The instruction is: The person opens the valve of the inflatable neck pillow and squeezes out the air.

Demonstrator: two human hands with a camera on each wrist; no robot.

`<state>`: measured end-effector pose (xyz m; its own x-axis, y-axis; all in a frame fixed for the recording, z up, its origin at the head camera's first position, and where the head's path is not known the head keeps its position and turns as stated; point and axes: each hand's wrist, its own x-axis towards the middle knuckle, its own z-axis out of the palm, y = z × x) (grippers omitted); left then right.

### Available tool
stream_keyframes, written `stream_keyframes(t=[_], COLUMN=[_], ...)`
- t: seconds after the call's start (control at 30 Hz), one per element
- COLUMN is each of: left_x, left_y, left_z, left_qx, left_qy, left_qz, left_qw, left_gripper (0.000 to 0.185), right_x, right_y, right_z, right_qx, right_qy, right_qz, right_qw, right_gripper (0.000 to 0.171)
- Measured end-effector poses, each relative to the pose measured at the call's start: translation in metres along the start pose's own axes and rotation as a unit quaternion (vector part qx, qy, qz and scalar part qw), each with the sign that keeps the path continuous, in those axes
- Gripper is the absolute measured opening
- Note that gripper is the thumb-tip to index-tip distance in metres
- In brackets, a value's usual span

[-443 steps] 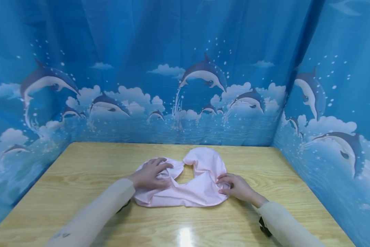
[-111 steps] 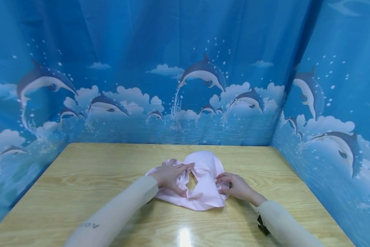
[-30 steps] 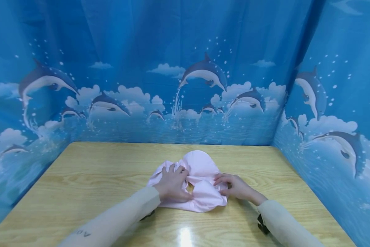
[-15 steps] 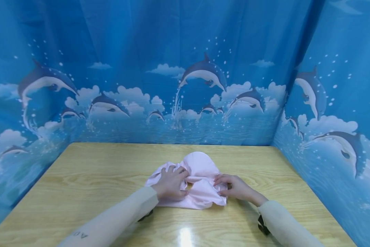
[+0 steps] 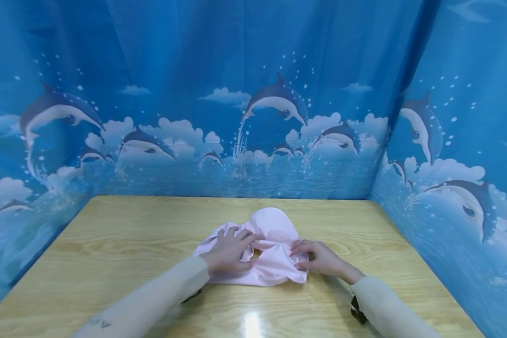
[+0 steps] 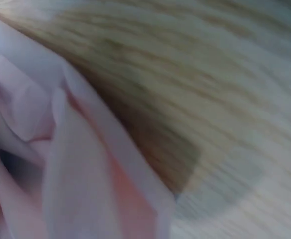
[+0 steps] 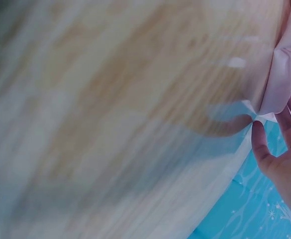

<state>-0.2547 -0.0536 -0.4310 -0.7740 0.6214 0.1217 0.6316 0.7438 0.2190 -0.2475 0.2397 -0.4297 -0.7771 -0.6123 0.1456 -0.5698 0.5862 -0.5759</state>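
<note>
I see the soft, crumpled pale pink cloth [image 5: 270,253] lying bunched near the middle of the light wooden table [image 5: 109,244], slightly toward three o'clock. The left hand [image 5: 230,251] rests on its nine o'clock side, fingers curled into the folds — gripping them, I judge, to gather the fabric inward. The right hand [image 5: 318,258] pinches the three o'clock edge, probably anchoring it. Blue dolphin-print curtains [image 5: 253,117] wall the table from nine round to three.
</note>
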Motion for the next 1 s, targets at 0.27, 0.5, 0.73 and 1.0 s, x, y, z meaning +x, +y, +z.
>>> stream_keyframes(t=[0.27,0.5,0.73,1.0], left_x=[-0.004,-0.006,-0.005,0.005], left_y=[-0.004,-0.003,-0.001,0.009], left_z=[-0.002,-0.005,-0.011,-0.008], left_qx=[0.049,0.043,0.008,-0.030], left_qy=[-0.005,-0.007,-0.036,-0.036], left_qz=[0.063,0.078,0.049,-0.040], left_qw=[0.9968,0.9960,0.9981,0.9981], left_gripper=[0.044,0.026,0.026,0.045], right_x=[-0.002,-0.001,0.001,0.002], right_y=[0.001,0.001,0.002,0.001], right_z=[0.001,0.000,0.000,0.001], right_qx=[-0.005,-0.004,0.006,0.004], right_qy=[-0.002,-0.002,-0.013,-0.016], right_qz=[-0.003,-0.008,-0.005,0.003], right_qw=[1.000,1.000,1.000,1.000], right_gripper=[0.026,0.026,0.024,0.025])
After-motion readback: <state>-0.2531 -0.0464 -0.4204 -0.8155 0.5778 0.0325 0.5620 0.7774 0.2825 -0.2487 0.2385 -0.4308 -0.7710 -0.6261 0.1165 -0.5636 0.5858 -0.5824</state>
